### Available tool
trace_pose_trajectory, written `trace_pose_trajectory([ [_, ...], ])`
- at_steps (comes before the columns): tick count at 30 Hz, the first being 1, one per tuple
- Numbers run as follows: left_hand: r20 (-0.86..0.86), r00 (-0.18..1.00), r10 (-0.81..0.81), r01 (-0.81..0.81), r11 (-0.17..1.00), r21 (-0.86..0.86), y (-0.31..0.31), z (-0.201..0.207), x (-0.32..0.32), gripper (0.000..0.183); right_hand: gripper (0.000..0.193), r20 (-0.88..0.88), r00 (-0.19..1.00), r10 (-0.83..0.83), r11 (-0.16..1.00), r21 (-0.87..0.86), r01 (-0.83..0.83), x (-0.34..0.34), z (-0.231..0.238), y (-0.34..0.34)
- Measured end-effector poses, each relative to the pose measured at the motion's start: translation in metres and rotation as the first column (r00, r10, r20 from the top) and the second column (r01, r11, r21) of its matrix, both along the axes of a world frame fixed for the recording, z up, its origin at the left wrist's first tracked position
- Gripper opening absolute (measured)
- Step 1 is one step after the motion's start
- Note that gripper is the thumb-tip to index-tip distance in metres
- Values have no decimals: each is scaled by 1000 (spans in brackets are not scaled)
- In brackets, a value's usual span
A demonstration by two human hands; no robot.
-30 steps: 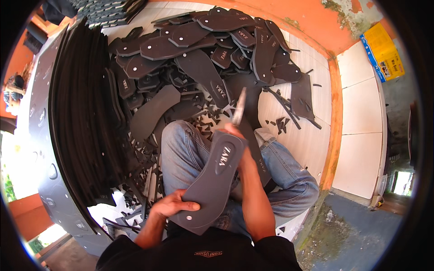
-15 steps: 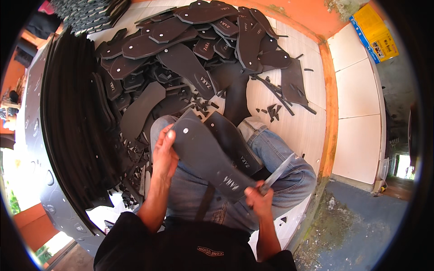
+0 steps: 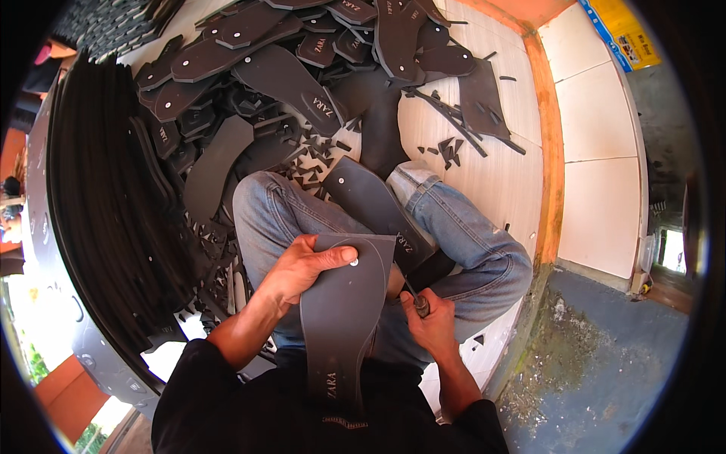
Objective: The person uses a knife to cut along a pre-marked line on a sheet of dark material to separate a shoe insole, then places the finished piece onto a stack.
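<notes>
My left hand grips a dark grey foam sandal sole near its squared far end, thumb on top beside a white dot. The sole's narrower end points back toward my shirt. My right hand is closed around the handle of a knife, just right of the sole. Its blade slants up toward the sole's right edge; part of it is hard to see, and I cannot tell whether it touches. Between my legs lies another black sole.
A heap of cut black soles covers the floor ahead, with small offcuts scattered around. On the left stands a tall stack of black foam sheets. A low tiled wall runs along the right, with a yellow-and-blue package on it.
The held sole has swung round, its squared end now upright ahead and its narrow end toward me. My right hand has dropped slightly left, and the knife blade now tilts leftward.
</notes>
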State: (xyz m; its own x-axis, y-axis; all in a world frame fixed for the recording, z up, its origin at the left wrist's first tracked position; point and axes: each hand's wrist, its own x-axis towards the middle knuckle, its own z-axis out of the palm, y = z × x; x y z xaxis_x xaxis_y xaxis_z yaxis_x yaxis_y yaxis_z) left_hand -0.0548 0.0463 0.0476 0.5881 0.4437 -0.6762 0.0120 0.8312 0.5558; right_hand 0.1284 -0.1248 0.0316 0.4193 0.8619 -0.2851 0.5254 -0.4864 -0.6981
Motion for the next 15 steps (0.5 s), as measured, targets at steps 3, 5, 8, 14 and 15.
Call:
trace_pose_trajectory([
  [3,-28,999,-27,27,999,19,1,2,1,32,31,9,1000,0,1000,-4,0,-1,-3,-3],
  [5,-44,998,-38,39,999,27,1,2,1,33,28,-14,1000,-26,999,-28,25,-4,-4,-4],
  [8,-39,997,-72,74,996,50,3,9,4,26,24,22,1000,21,999,-44,-20,-2,-4,-5],
  [14,-32,972,-232,234,962,143,2,19,14,35,18,88,973,214,968,117,-224,14,6,67],
  [15,-15,972,-233,232,963,139,3,20,15,35,17,124,955,268,942,175,-287,17,5,79],
])
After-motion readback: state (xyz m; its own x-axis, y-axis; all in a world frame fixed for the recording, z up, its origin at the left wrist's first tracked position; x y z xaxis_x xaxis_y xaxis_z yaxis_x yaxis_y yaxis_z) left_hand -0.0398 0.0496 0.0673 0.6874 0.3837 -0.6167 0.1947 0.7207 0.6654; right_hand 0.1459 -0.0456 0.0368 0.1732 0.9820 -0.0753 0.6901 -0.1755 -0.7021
